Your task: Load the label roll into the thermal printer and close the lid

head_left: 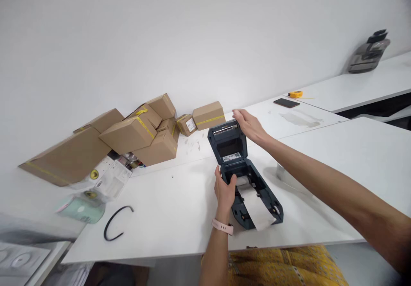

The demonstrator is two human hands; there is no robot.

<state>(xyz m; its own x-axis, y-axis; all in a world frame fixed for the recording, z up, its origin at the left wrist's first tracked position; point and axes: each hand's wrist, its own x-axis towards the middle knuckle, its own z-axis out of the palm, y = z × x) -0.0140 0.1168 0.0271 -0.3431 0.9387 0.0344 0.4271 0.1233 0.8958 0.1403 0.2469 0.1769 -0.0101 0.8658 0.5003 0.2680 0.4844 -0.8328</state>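
A dark blue label printer (253, 194) sits open on the white table (167, 217), with a white paper strip (258, 211) running out of its front. Its lid (227, 142) stands raised. My right hand (248, 125) rests on the lid's top edge, fingers stretched out over it. My left hand (224, 189), with a pink watch at the wrist, grips the printer's left side wall, thumb inside by the paper roll.
Several taped cardboard boxes (141, 132) are piled against the wall at left, with printed sheets, a pale green roll (81, 209) and a black curved band (115, 221) nearby. A phone (286, 102) and a yellow tool (295, 93) lie further back; another device (367, 55) stands far right.
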